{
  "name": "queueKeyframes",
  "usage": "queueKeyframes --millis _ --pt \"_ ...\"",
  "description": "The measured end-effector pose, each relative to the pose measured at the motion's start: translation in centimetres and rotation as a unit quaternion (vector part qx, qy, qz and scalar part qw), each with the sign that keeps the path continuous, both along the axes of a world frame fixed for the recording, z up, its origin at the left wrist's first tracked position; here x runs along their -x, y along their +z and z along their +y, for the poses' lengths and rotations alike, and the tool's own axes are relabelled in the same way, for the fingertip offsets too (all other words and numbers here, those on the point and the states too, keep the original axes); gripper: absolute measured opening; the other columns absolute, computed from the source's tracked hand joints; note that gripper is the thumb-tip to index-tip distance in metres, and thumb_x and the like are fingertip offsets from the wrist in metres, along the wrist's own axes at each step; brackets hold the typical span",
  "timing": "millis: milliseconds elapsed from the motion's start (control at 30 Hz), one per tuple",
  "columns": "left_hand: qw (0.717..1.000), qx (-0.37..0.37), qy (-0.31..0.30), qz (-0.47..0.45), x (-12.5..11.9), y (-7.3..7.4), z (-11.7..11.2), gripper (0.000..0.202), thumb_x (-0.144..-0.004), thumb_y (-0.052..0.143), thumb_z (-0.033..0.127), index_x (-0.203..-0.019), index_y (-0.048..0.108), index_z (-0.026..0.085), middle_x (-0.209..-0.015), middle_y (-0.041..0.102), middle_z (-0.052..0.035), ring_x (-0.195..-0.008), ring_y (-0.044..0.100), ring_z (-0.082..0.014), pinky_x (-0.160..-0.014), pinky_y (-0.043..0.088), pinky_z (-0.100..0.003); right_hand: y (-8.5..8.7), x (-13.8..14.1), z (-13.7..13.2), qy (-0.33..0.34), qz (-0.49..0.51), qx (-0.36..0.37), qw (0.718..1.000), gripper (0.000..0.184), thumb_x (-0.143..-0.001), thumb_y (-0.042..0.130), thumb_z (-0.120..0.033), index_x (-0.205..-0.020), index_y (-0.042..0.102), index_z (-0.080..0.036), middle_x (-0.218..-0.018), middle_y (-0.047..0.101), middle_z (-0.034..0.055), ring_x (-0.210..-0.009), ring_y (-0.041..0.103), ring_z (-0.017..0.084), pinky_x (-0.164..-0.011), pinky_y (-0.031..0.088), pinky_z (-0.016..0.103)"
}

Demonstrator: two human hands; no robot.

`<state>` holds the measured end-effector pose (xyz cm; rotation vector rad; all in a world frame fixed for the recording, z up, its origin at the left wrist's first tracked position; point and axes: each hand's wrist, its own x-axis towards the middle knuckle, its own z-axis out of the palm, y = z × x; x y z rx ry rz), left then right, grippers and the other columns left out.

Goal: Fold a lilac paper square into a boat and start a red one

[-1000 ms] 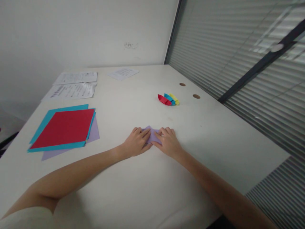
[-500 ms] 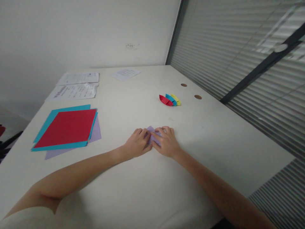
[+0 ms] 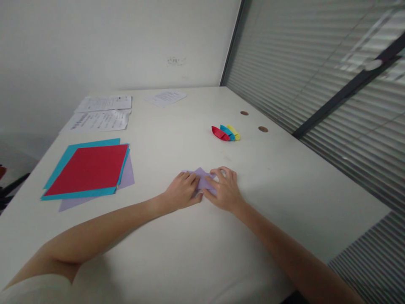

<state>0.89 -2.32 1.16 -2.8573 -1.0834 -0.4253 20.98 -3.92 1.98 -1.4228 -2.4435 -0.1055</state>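
A small folded lilac paper (image 3: 204, 181) lies flat on the white table (image 3: 196, 245), near the middle. My left hand (image 3: 182, 192) rests on its left part, fingers bent and pressed down on it. On the right part sits my right hand (image 3: 224, 188), fingers curled and pressing the paper too. Most of the paper is hidden under the two hands; only a pointed tip shows between them.
A stack of square sheets, red (image 3: 90, 169) on turquoise on lilac, lies at the left. Three folded paper shapes, red (image 3: 219, 133), blue and yellow, sit beyond my hands, by two round holes (image 3: 262, 128). Printed sheets (image 3: 99, 120) lie at the back. Blinds run along the right.
My hands have shifted slightly on the lilac paper, the right hand a little to the right, and a bit more of the paper shows between them.
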Motion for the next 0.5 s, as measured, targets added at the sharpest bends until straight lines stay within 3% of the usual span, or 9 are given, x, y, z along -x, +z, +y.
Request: queueKeyframes --millis 133,300,500 --pt "1.000 0.009 0.004 0.005 0.0 0.1 -0.2 0.035 -0.084 0.055 0.039 -0.105 0.064 0.011 -0.097 0.063 -0.0133 -0.092 0.059 -0.0277 -0.085 0.047 -0.045 -0.1 0.8 0.3 0.023 0.000 0.003 1.000 0.047 -0.087 0.053 -0.059 -0.115 0.068 -0.025 -0.126 0.058 0.0106 -0.119 0.036 0.035 -0.095 0.028 0.050" --pt "0.999 -0.020 0.039 0.010 0.0 0.3 -0.5 0.044 -0.088 0.050 0.048 -0.106 0.064 0.010 -0.098 0.064 -0.0155 -0.092 0.058 -0.0296 -0.086 0.045 -0.047 -0.4 -1.1 0.2 -0.020 0.001 -0.002 1.000 0.044 -0.086 0.054 -0.059 -0.109 0.072 -0.026 -0.120 0.061 0.0106 -0.119 0.037 0.036 -0.095 0.029 0.051" --pt "1.000 -0.024 0.009 0.004 0.0 0.2 -0.3 0.038 -0.089 0.050 0.042 -0.103 0.064 0.010 -0.094 0.065 -0.0140 -0.088 0.060 -0.0275 -0.083 0.047 -0.043 -0.4 -0.7 0.3 0.023 0.001 -0.006 1.000 0.044 -0.088 0.053 -0.055 -0.114 0.069 -0.024 -0.125 0.059 0.0109 -0.122 0.035 0.035 -0.099 0.028 0.051"
